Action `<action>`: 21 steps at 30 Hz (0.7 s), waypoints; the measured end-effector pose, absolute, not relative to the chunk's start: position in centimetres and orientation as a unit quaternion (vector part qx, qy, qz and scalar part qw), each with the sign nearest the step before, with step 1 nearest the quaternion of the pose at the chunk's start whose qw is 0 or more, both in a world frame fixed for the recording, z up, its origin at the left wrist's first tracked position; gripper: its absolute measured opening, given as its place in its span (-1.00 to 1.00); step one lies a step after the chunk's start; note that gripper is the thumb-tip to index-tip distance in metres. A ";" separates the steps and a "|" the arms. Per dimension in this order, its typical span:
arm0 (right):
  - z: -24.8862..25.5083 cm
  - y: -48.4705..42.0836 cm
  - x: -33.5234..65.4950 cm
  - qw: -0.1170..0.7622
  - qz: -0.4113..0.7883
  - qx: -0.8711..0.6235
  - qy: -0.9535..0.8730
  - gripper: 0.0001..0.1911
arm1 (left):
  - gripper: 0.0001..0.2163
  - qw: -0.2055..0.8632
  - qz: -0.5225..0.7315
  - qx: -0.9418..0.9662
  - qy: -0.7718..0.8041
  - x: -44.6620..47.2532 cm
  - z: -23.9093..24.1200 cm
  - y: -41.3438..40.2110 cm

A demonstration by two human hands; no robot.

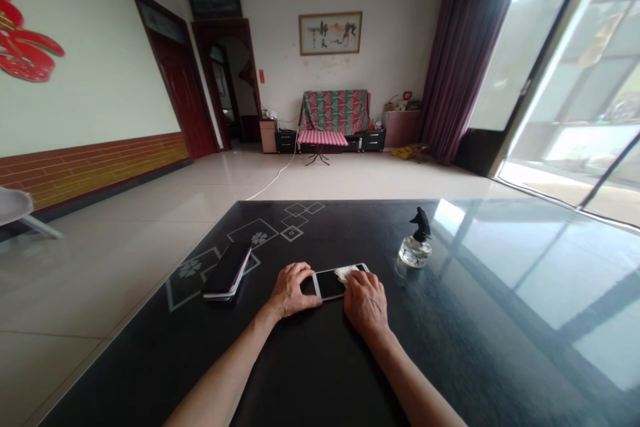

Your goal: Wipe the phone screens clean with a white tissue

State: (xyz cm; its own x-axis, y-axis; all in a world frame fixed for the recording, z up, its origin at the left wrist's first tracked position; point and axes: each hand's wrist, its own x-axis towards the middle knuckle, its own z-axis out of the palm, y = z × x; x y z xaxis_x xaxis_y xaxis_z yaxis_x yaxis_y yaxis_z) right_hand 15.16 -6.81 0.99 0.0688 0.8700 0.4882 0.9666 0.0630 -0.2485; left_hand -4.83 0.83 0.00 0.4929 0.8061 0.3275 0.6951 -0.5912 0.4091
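Note:
A white-framed smartphone [330,285] with a dark screen lies face up on the black table [310,360]. My left hand [293,290] grips its left end, with the thumb at the near edge and fingers at the far edge. Bunched under the fingers of my right hand [367,300] is a white tissue or cloth [345,273], pressed on the right part of the screen. That hand hides much of the phone's right end. To the right stands a clear spray bottle [415,252] with a black trigger head.
Left of my hands lies a stack of dark, flat, phone-like items [230,272] with pale edges. Window light reflects off the table's right side. Beyond the far edge are tiled floor, a white cable [277,177] and a small table with a checked cloth [323,138].

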 end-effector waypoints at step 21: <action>1.6 -9.0 15.9 0.272 -0.054 -0.653 -0.705 -0.71 | -0.49 0.102 0.244 0.862 0.432 -5.0 0.2 0.7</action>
State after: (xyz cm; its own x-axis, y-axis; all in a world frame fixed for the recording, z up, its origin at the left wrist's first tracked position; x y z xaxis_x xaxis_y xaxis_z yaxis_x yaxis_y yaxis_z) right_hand 15.87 -9.04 1.58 0.0014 0.8908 0.4545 0.9498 0.1410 -0.2793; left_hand -4.98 0.68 0.20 0.5083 0.7943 0.3327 0.6946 -0.6065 0.3868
